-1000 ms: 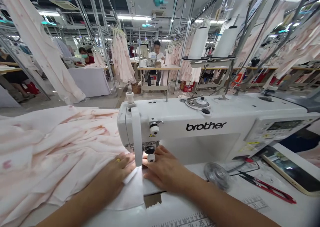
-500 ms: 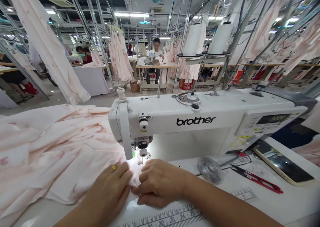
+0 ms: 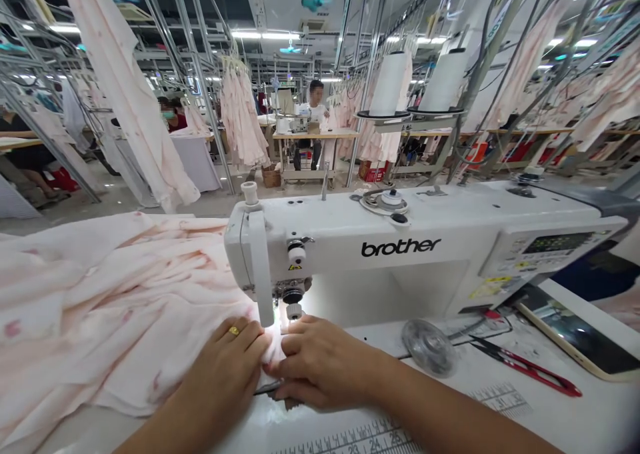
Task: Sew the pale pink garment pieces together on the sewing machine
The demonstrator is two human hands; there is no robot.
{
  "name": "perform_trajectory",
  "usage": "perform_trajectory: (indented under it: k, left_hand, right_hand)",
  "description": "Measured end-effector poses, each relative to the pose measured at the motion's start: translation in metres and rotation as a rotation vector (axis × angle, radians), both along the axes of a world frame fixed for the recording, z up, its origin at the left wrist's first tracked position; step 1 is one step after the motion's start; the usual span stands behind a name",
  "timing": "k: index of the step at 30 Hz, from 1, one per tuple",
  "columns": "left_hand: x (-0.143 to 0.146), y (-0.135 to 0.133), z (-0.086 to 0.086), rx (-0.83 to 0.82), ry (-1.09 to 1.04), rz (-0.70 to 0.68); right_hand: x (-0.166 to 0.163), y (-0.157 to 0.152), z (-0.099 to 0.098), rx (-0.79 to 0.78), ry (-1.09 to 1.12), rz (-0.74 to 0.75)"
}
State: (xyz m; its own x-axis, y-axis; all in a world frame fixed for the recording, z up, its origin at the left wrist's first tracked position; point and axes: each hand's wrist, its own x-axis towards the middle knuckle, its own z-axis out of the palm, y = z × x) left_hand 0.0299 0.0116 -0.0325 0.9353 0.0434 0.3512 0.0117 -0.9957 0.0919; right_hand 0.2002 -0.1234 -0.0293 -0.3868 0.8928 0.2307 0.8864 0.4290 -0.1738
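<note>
My left hand [image 3: 227, 367], a gold ring on one finger, and my right hand [image 3: 320, 361] meet just in front of the needle of a white Brother sewing machine [image 3: 400, 241]. Both have curled fingers pinching the edge of the pale pink fabric [image 3: 110, 307] that is heaped to the left. The needle and presser foot [image 3: 293, 307] sit right behind my fingertips, lit by the machine's lamp. The cloth between my hands is mostly hidden.
Red-handled thread snips [image 3: 530, 367] and a clear round disc [image 3: 430, 347] lie right of my hands, with a phone [image 3: 575, 341] beyond. A printed ruler [image 3: 350, 441] runs along the table's front. Two thread cones [image 3: 395, 84] stand behind. Pink garments hang overhead; other people sit at far tables.
My hands drew back from beside the presser foot and curled onto the fabric edge, then moved slightly toward the needle again. The flat white piece under them is now bunched.
</note>
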Motion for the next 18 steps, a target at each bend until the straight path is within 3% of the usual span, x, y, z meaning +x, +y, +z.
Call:
perform_trajectory:
  k: [12,18]
  left_hand:
    - [-0.0001,0.0031,0.0098,0.059,-0.068,0.041]
    - [-0.0037,0.0040,0.0087,-0.013,-0.087,-0.030]
  right_hand:
    - [0.0051,0.0016,0.0064,-0.031,0.053,-0.025]
    - [0.0065,0.0013,0.0017,-0.015,0.069,0.026]
